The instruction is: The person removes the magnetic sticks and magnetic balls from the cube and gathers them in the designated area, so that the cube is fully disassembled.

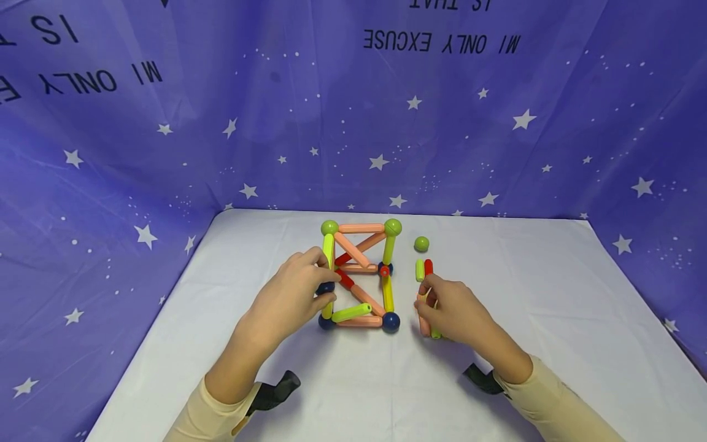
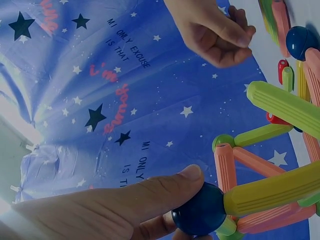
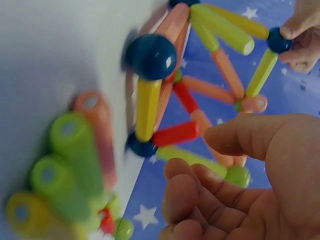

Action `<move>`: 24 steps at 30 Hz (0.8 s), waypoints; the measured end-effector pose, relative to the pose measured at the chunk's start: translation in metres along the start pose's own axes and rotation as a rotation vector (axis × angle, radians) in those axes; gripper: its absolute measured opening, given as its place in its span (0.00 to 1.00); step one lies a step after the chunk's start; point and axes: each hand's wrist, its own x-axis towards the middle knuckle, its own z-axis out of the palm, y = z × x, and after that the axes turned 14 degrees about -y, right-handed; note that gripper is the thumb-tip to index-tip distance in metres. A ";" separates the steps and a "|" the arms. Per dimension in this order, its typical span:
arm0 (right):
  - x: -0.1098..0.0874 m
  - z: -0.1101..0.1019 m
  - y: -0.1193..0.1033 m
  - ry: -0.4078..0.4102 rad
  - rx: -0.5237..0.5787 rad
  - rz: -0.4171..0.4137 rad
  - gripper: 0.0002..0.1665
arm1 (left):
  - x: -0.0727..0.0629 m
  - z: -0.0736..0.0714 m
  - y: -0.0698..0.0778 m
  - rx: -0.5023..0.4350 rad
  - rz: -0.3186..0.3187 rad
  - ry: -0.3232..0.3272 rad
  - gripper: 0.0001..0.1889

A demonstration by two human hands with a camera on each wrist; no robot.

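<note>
Rod frame (image 1: 360, 268) with four navy balls (image 1: 391, 322), pinched by left hand (image 1: 293, 293), left of empty, narrow-gripped right hand (image 1: 455, 307) half-hiding four loose rods (image 3: 75, 142).

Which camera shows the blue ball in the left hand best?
The left wrist view: the blue ball looks largest there, though the left hand partly covers it. The head view shows only a small part of it; the right wrist view shows it smaller, near the upper right corner.
</note>
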 end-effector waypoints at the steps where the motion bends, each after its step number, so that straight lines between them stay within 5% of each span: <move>1: 0.002 0.001 -0.004 -0.004 0.005 -0.016 0.10 | 0.000 0.000 0.000 0.000 -0.002 -0.003 0.13; 15: 0.028 0.024 -0.062 -0.131 0.019 -0.434 0.20 | 0.000 -0.001 -0.001 0.013 0.004 -0.006 0.14; 24: 0.030 0.042 -0.075 -0.209 -0.083 -0.470 0.07 | -0.001 -0.001 0.000 0.000 -0.011 -0.015 0.14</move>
